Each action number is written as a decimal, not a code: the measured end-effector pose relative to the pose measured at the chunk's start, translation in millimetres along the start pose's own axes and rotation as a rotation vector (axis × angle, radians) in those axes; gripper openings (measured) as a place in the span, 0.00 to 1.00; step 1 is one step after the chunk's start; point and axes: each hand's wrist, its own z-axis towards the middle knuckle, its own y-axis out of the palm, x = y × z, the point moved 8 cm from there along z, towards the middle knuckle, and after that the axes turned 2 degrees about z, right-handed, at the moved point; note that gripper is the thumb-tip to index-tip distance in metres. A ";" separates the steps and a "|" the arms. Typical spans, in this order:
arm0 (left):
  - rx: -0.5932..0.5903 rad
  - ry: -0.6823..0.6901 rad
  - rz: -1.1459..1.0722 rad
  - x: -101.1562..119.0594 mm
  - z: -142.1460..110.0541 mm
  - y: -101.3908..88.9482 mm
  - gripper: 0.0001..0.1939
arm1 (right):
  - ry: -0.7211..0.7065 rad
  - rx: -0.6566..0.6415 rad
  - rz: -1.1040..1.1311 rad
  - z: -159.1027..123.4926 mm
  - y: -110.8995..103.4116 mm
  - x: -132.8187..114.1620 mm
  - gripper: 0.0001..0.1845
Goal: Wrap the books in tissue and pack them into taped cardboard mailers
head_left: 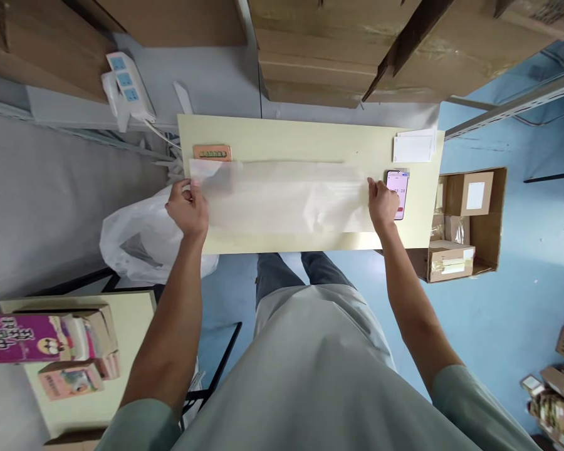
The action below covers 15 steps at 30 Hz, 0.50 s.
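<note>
A long translucent plastic bag [286, 197] lies stretched flat across a pale yellow table [310, 141]. My left hand [188, 207] pinches the bag's left end, fingers closed on it. My right hand [383, 202] grips the bag's right end, fingers curled over the edge. A phone [398, 193] with a lit screen lies just right of my right hand. A small orange-brown pack [212, 152] sits at the table's back left, partly under the bag's corner.
A stack of white slips [413, 147] lies at the table's back right. An open carton of small boxes [465, 219] stands on the blue floor to the right. A white plastic sack [145, 241] sits left of the table, a power strip [125, 81] behind it. Coloured boxes [42, 341] rest on a side table.
</note>
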 end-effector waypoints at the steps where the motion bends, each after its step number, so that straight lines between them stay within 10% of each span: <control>1: -0.010 -0.017 -0.010 -0.7 -0.6 2.2 0.12 | 0.013 0.005 -0.004 0.1 0.0 -0.1 0.26; 11: -0.032 -0.016 -0.020 -15.1 -13.6 12.8 0.08 | 0.078 0.018 0.021 4.5 -4.3 8.3 0.24; 15: 0.067 0.126 -0.054 11.4 -30.8 -4.3 0.23 | -0.020 0.169 0.119 -9.5 -21.6 -9.3 0.28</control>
